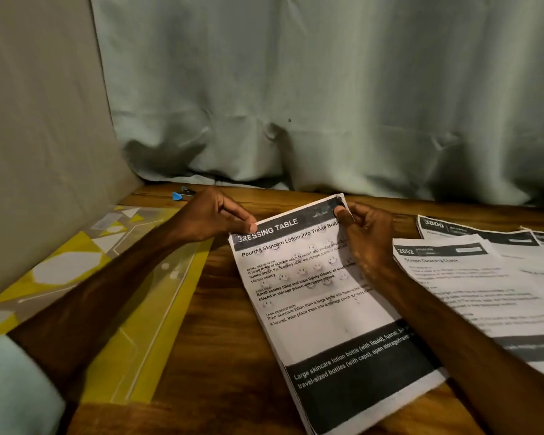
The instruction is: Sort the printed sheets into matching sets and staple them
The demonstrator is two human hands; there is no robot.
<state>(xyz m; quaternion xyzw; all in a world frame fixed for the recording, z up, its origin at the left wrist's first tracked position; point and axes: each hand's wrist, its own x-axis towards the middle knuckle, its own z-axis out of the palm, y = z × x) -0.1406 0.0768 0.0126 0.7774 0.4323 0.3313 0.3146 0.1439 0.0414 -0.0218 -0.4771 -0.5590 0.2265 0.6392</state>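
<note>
Curtain hangs behind the wooden table, with a yellow folder lying left and loose sheets right. Between them the stack looks to be getting squared: left hand and right hand each pinch a top corner. Stapling seems next; the stapler sits just beyond the left hand, so one hand must let go

Wooden table carries printed sheets, a yellow folder, and perhaps a blue stapler.
</note>
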